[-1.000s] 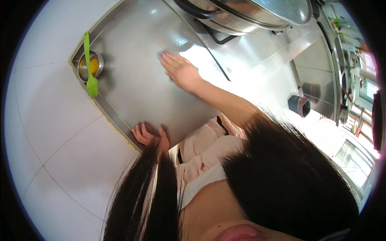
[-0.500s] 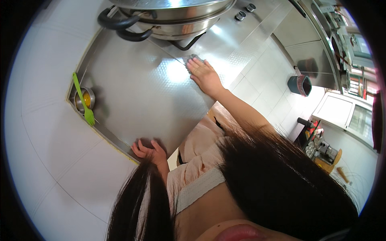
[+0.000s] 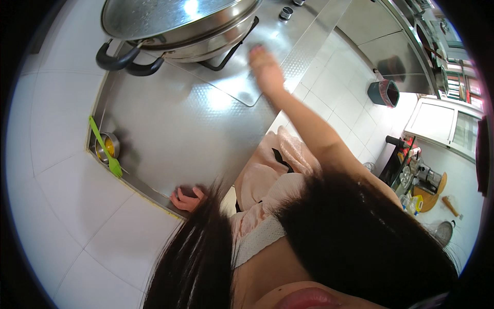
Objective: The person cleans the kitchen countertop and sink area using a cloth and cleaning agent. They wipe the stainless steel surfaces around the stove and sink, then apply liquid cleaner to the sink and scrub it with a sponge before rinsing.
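Stainless steel faces the bench (image 3: 154, 118), whose dimpled sheen catches a bright patch of light near its middle. The left hand (image 3: 188, 199) rests at the near left edge of this bench, its fingers bent and a little apart, with nothing visible between them; dark hair covers the wrist. The right hand (image 3: 266, 69) reaches out over the near side of the steel hob (image 3: 231, 85), between the black pan support (image 3: 225, 63) and the bench's front edge. It is blurred, its fingers close together, and I cannot tell whether they hold anything.

The hob lies to the right of the bare steel surface, with a rounded corner toward the person. On the support stands a two-tier steel steamer pot (image 3: 206, 40) with black loop handles and a glass lid (image 3: 159, 15). A control knob (image 3: 286, 13) sits beyond the right hand.

In the far left corner, a small metal bowl (image 3: 116, 150) contains yellow liquid, and a green basting brush (image 3: 109, 157) lies across it, bristles toward the person. A lined waste bin (image 3: 377, 93) stands on the tiled floor (image 3: 339, 92).
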Action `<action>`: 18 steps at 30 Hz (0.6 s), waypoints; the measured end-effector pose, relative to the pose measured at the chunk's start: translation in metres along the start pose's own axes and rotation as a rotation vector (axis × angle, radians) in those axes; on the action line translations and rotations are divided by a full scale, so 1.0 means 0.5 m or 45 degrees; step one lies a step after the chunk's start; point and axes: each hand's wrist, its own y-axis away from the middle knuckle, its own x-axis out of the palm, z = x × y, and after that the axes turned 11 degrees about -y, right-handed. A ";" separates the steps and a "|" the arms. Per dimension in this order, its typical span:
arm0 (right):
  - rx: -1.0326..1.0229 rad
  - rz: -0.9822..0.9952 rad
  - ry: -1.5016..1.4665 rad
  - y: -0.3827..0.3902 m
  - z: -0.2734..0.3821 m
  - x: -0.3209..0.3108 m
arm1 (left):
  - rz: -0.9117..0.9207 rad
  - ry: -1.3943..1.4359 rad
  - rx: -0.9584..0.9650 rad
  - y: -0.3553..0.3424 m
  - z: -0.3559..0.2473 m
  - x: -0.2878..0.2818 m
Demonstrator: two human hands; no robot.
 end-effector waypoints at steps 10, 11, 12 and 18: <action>-0.021 0.076 -0.174 -0.066 -0.105 -0.038 | 0.203 0.008 -0.181 -0.014 -0.074 -0.058; 0.056 0.019 -0.184 -0.087 -0.144 -0.034 | 0.203 0.041 -0.223 -0.031 -0.118 -0.069; 0.120 -0.033 -0.206 -0.107 -0.171 -0.029 | 0.197 0.064 -0.279 -0.047 -0.167 -0.083; -0.165 0.149 -0.476 -0.042 -0.242 -0.103 | 0.218 0.397 -0.352 -0.115 -0.493 -0.031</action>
